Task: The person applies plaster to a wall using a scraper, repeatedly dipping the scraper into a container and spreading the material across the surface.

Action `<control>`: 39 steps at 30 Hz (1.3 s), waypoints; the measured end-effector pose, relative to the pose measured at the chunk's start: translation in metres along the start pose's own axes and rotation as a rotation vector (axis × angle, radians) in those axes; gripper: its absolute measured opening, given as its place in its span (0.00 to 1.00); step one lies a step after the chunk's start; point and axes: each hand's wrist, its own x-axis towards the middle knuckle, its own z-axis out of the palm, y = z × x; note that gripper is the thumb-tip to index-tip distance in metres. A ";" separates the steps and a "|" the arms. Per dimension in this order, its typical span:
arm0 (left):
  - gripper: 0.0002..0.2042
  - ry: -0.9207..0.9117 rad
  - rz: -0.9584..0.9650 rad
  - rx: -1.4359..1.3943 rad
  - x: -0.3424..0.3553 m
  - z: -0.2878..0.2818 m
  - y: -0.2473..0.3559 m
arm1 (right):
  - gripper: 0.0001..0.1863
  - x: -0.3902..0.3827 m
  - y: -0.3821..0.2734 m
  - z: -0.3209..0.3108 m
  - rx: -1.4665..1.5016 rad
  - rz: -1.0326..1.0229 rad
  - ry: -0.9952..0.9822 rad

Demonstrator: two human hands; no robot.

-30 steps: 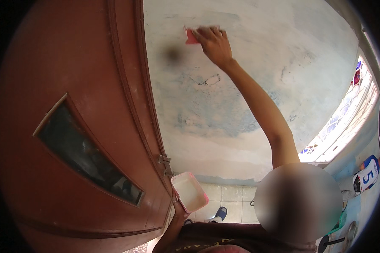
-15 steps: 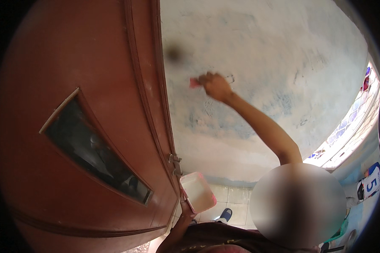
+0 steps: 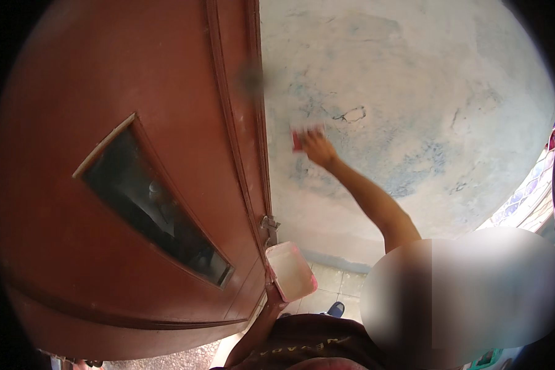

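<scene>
My right hand [image 3: 319, 150] is raised to the wall [image 3: 407, 86], its fingers closed around a flat red scraper [image 3: 298, 140]. The scraper is at the wall surface, below and left of a dark looped mark; motion blurs it, so contact with the plaster is hard to judge. Low down by the door, my left hand [image 3: 275, 292] grips the side of a pale rectangular tub [image 3: 313, 282] with pink-stained edges. Its inside looks whitish; how full it is, I cannot tell.
A reddish-brown door [image 3: 160, 68] with a slanted glass pane [image 3: 151, 203] and a metal handle [image 3: 269, 223] stands close on the left. A grilled window [image 3: 527, 185] is at the far right. Below are floor tiles [image 3: 324, 280] and my blue slipper [image 3: 336, 309]. A blurred patch covers the lower right.
My right hand has moved down and slightly left along the wall with the scraper. The view has shifted a little; the left hand still holds the tub beside the door.
</scene>
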 end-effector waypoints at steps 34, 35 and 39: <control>0.30 0.113 0.020 -0.091 0.004 -0.001 0.001 | 0.11 -0.175 -0.159 -0.241 1.398 1.204 0.034; 0.29 0.097 0.007 -0.096 0.003 0.010 -0.002 | 0.11 -0.182 -0.167 -0.259 1.288 1.173 -0.033; 0.28 0.095 -0.043 -0.137 0.004 0.007 -0.013 | 0.11 -0.202 -0.231 -0.274 0.834 0.913 -0.298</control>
